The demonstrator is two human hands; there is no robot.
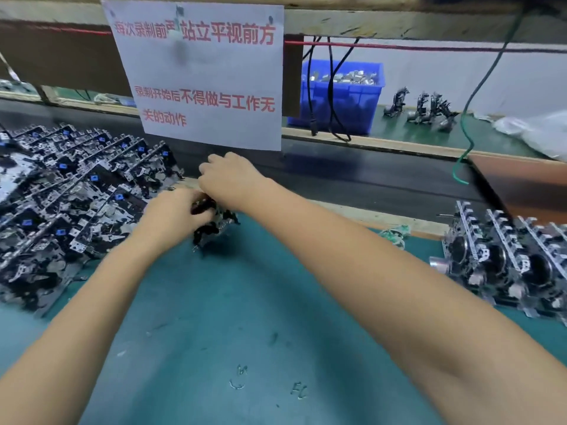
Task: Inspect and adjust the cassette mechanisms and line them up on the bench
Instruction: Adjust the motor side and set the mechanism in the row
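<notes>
Head cam is showing both hands meeting over one cassette mechanism [214, 222], which is sitting just above the green surface [245, 317] near its far edge. Left hand [175, 210] is gripping it from the left with fingers curled round the black parts, right hand [228, 177] is coming in over the top with fingers curled onto it. Big heap of mechanisms [70, 191] is lying just to the left, and a tidy row of mechanisms [503, 259] is standing upright well off to the right. Blue bin [340, 93] is sitting behind the printed sign [202, 78].
</notes>
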